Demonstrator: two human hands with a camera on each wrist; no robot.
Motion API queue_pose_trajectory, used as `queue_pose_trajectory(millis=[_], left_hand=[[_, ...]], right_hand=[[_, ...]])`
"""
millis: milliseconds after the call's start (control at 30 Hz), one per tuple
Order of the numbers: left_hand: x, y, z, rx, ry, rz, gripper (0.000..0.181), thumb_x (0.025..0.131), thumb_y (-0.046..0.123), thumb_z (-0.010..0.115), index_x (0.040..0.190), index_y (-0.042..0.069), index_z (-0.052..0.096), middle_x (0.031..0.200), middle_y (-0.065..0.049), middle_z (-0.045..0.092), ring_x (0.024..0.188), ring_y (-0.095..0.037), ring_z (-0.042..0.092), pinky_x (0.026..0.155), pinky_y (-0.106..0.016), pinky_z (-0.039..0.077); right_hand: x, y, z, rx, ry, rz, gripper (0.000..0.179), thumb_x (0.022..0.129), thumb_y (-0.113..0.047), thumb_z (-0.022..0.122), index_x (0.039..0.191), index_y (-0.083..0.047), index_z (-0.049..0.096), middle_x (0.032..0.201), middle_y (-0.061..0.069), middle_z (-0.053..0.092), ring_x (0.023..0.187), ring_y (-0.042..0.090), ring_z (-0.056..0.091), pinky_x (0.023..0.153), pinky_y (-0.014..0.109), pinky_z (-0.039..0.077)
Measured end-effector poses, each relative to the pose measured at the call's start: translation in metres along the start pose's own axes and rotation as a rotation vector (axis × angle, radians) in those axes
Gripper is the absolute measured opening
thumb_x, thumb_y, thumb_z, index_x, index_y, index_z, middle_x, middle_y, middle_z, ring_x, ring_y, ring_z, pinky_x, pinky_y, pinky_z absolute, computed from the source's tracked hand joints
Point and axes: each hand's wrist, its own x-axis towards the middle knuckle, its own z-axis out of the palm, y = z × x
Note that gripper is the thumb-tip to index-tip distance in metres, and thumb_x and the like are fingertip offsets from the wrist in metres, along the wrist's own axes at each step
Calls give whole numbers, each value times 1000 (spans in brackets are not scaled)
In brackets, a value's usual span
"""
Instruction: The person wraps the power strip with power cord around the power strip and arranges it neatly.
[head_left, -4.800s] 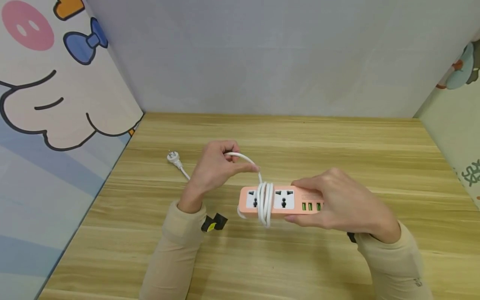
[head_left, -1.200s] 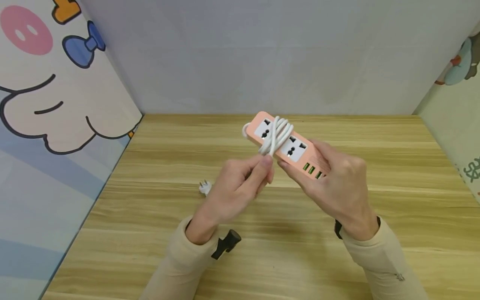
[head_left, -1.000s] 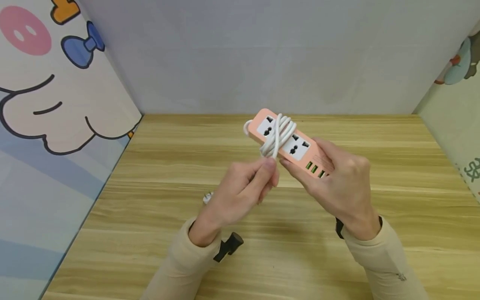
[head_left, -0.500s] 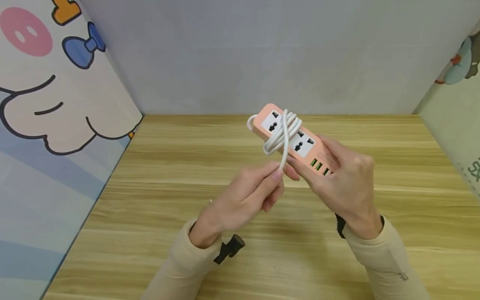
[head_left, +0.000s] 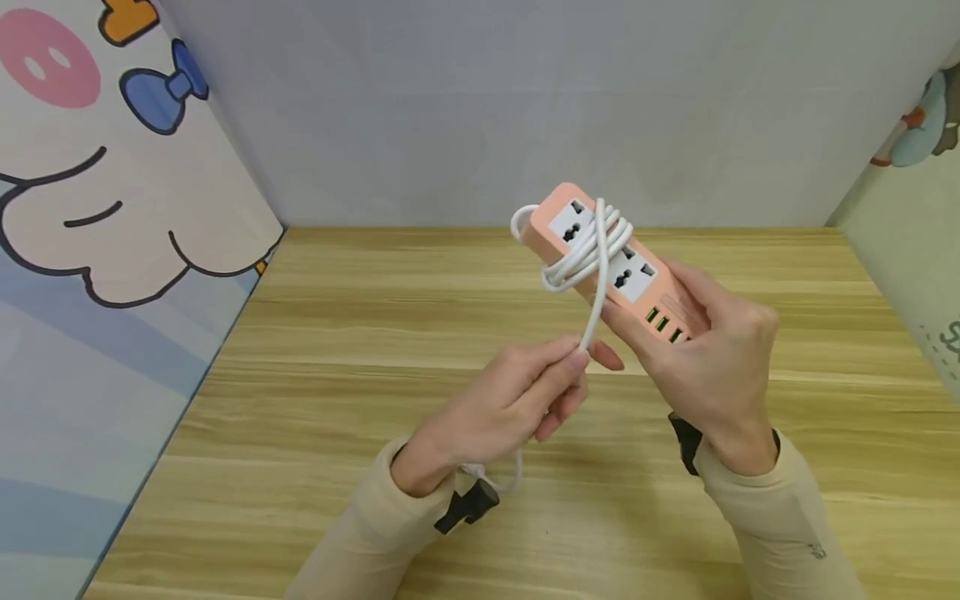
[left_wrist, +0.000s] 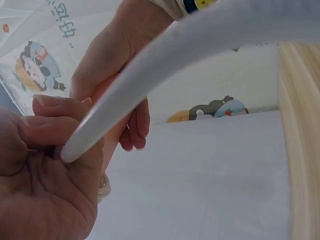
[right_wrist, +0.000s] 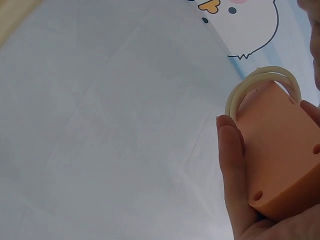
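Note:
A pink power strip (head_left: 672, 302) with white socket plates and green USB ports is held tilted above the table in my right hand (head_left: 716, 354), gripped by its USB end. Its white cord (head_left: 602, 279) loops several times around the strip between the two sockets, with one strand crossing over the loops. My left hand (head_left: 517, 396) pinches that strand between thumb and fingers, just below the strip. In the left wrist view the cord (left_wrist: 145, 75) runs out of my curled left fingers. The right wrist view shows the strip's underside (right_wrist: 280, 145). The plug is mostly hidden behind my left wrist.
A wood-grain table (head_left: 337, 325) lies beneath both hands. A grey-white wall (head_left: 525, 108) closes it off at the back, and cartoon-printed panels (head_left: 135, 208) stand at left and right. Black wrist straps (head_left: 468, 504) sit at the cuffs.
The strip has gone from level to tilted and risen up and to the right. My left hand now draws a strand across the loops, and the plug has been pulled in from the left.

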Motion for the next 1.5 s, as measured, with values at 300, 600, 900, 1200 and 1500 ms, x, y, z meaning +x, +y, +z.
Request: queue_pose_trajectory(millis=[300,600,900,1200,1500], left_hand=[[2,-5,-4,-78,-24,-5,32,112,14,35,112,-2,63,61,-4,43,45,-14,39,45,-26,34],[4,-12,-8,-121,-51,-41,35,112,15,36,105,-2,65,57,-2,42,45,-14,38,43,-26,32],[5,-16,-15,-85,-48,-26,37,111,16,37,99,-2,67,53,1,39,46,-14,36,48,-25,31],[5,-25,-25,-54,-31,-72,35,109,13,40,90,-2,65,53,2,39,47,-12,36,48,-25,30],[3,-27,-34,-55,-18,-101,29,107,10,44,88,-2,63,57,1,41,48,-10,34,48,-24,29]], right_hand=[[-1,-3,-1,131,26,11,38,68,-5,91,104,1,78,80,15,75,56,-1,57,57,10,44],[-1,-4,-3,193,21,14,37,67,0,90,102,1,78,86,-15,73,59,1,61,58,11,47],[0,-7,-6,253,-15,11,40,64,6,90,102,3,78,90,-11,75,62,3,64,60,13,49],[2,-7,-10,288,-114,16,43,61,11,90,101,1,78,90,-7,76,61,5,63,58,14,48],[2,-8,-13,318,-183,1,47,58,12,90,102,0,78,88,-4,77,59,7,62,57,15,47]])
